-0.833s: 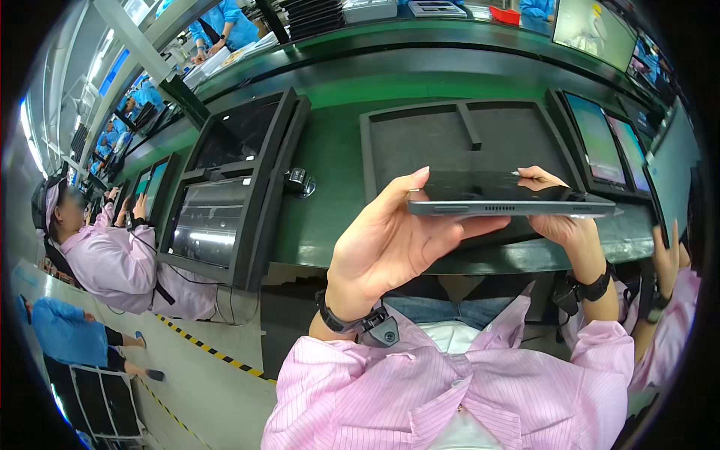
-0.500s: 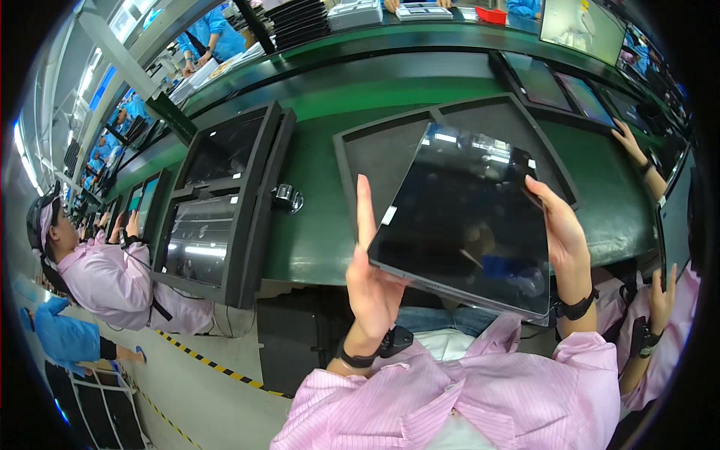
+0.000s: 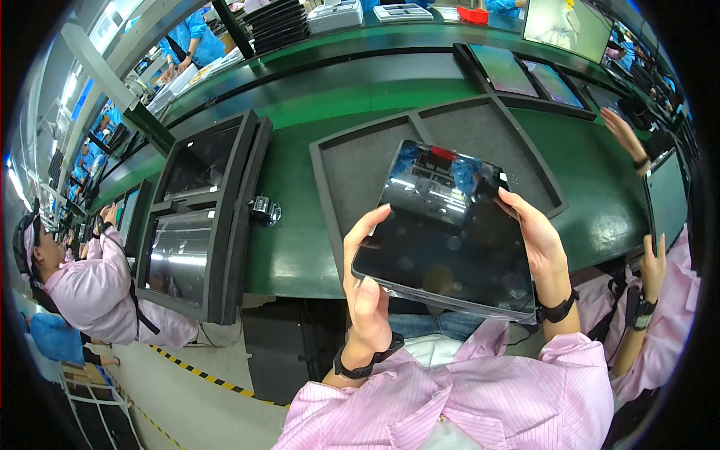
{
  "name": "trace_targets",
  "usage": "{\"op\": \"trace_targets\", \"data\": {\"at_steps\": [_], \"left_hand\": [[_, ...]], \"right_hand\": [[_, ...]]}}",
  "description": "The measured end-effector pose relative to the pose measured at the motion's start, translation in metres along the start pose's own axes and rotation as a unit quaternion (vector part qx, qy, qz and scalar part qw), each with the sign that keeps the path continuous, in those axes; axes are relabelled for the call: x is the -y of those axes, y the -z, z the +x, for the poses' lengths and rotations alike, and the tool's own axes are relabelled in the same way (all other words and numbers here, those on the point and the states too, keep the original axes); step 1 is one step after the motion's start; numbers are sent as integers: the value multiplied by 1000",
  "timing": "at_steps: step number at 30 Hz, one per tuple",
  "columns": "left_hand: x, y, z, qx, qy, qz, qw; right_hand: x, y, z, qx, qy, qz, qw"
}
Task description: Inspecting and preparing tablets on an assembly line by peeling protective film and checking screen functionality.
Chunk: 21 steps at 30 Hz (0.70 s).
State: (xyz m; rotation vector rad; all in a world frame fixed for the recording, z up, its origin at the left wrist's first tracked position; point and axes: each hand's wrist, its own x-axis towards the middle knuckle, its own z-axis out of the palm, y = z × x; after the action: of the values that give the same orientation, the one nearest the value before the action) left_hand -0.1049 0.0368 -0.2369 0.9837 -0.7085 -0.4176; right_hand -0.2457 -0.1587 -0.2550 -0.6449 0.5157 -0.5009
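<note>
A black tablet (image 3: 450, 232) with a dark, glossy screen is held up in front of me, over the near edge of the bench. My left hand (image 3: 365, 277) grips its left edge and lower left corner, thumb at the lower corner and a finger along the side. On the opposite side, my right hand (image 3: 536, 244) is closed round the right edge, its thumb near the upper right corner. Bright lamp reflections cross the screen. Behind the tablet lies a dark grey foam tray (image 3: 352, 169) with two compartments, partly hidden by the tablet.
Left on the green bench (image 3: 292, 247) stand stacked trays (image 3: 238, 225) holding two tablets, beside a small metallic object (image 3: 265, 211). More tablets (image 3: 504, 71) lie in a tray at the far right. A co-worker's hand (image 3: 622, 135) reaches in at right; another person (image 3: 94, 277) sits at left.
My left hand's raised index finger has come down onto the tablet's left edge. The tablet has tilted, and its reflections differ. The whole view has shifted slightly. The co-worker's hand at right has lifted.
</note>
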Motion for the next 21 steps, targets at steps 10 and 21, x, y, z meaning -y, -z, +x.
{"op": "trace_targets", "data": {"at_steps": [10, 21], "left_hand": [[3, 18, -11, 125, -3, -5, 992], [-5, 79, -5, 149, -17, 3, 989]], "right_hand": [[9, -8, -11, -28, 81, -75, 993], [27, -10, -54, -2, 238, -77, 968]]}}
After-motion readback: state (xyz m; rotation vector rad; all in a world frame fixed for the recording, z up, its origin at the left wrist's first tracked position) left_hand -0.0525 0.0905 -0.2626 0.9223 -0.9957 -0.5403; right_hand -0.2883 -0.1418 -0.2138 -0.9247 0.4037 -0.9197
